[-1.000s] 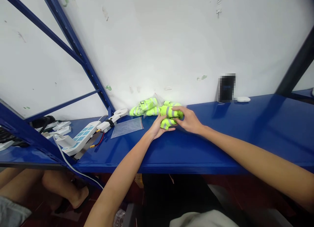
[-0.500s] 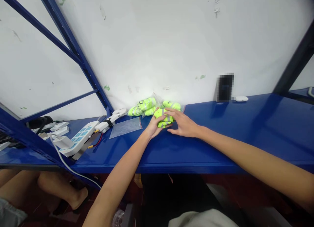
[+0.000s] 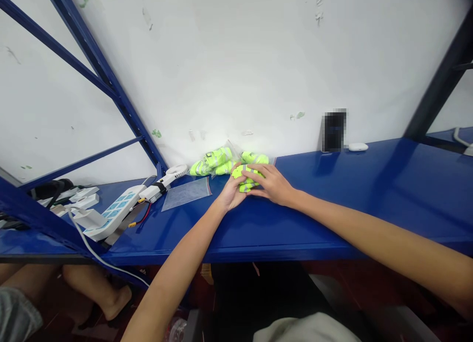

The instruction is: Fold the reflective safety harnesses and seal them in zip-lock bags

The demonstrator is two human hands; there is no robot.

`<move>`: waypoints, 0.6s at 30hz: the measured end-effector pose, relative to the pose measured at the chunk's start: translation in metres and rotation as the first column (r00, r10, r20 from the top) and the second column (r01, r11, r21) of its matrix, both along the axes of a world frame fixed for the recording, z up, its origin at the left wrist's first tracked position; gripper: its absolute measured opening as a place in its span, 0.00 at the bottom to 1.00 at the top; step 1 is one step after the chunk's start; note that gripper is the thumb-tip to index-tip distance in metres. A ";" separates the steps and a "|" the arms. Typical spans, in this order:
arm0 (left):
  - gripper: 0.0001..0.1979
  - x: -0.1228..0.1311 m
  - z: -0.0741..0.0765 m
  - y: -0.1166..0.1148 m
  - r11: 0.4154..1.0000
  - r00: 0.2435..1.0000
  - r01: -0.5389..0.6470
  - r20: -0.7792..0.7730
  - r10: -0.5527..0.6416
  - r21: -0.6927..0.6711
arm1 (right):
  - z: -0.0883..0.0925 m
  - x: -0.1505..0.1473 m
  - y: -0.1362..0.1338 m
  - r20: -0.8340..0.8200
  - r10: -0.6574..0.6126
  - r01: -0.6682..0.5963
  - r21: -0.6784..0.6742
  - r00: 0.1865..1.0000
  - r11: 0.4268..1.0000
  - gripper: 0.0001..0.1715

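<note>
A folded yellow-green reflective vest (image 3: 244, 172) with grey bands is gripped between both hands above the blue table. My left hand (image 3: 232, 190) wraps its left side and underside. From the right, my right hand (image 3: 271, 183) closes over the bundle, fingers across its top and thumb below. Just behind lie more yellow-green vests in clear bags (image 3: 218, 160), with another bundle (image 3: 254, 157) partly hidden by my hands. A flat clear zip bag (image 3: 186, 193) rests on the table left of my left hand.
On the left are a white power strip (image 3: 116, 214), a small white fan (image 3: 176, 171) and a red-black cable (image 3: 145, 216). A dark blurred-out panel (image 3: 333, 131) leans on the wall beside a white case (image 3: 358, 147). Another person's leg (image 3: 98, 288) shows below the blue table (image 3: 332, 209).
My right hand has moved left and closed onto the folded vest, where its thumb and fingers were apart before. The left hand keeps its hold. The view has shifted slightly.
</note>
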State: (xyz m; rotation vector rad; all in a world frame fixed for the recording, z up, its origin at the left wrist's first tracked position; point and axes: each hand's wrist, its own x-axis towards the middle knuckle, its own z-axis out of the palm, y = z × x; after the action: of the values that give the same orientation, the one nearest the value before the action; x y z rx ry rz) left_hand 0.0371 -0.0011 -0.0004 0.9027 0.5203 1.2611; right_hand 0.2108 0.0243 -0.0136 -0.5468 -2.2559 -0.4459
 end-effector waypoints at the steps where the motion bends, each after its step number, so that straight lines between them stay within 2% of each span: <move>1: 0.33 0.000 -0.001 0.001 1.000 1.000 -0.001 -0.001 0.001 -0.008 | 0.001 0.000 0.000 0.001 -0.002 0.002 -0.003 1.000 1.000 0.32; 4: 0.29 0.001 -0.005 0.004 0.999 1.000 -0.018 -0.005 0.018 -0.036 | 0.003 -0.001 -0.002 0.004 -0.028 0.028 -0.016 1.000 0.999 0.31; 8: 0.30 0.001 -0.007 0.006 0.999 1.000 -0.002 -0.007 0.001 -0.049 | 0.005 -0.004 -0.004 -0.023 -0.028 0.027 -0.053 0.999 0.998 0.28; 12: 0.28 -0.007 -0.003 0.005 0.989 0.986 0.139 -0.082 -0.143 -0.059 | 0.006 -0.002 -0.003 -0.194 -0.042 -0.005 -0.235 0.980 0.972 0.24; 15: 0.36 -0.014 -0.001 0.005 0.967 0.931 0.253 -0.265 -0.251 -0.025 | 0.005 0.002 0.006 -0.455 -0.133 -0.090 -0.436 0.880 0.895 0.23; 16: 0.38 -0.015 -0.001 0.006 0.968 0.909 0.249 -0.344 -0.234 0.000 | 0.004 0.004 0.009 -0.533 -0.169 -0.135 -0.485 0.829 0.864 0.23; 18: 0.41 -0.016 -0.003 0.007 0.980 0.853 0.186 -0.507 -0.128 0.065 | 0.003 0.005 0.013 -0.625 -0.223 -0.214 -0.545 0.748 0.811 0.23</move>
State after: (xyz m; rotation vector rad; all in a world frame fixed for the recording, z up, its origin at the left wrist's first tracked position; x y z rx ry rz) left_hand 0.0214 0.0062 -0.0038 1.3561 0.7721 0.9048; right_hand 0.2156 0.0371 -0.0107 -0.8638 -1.6301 0.4491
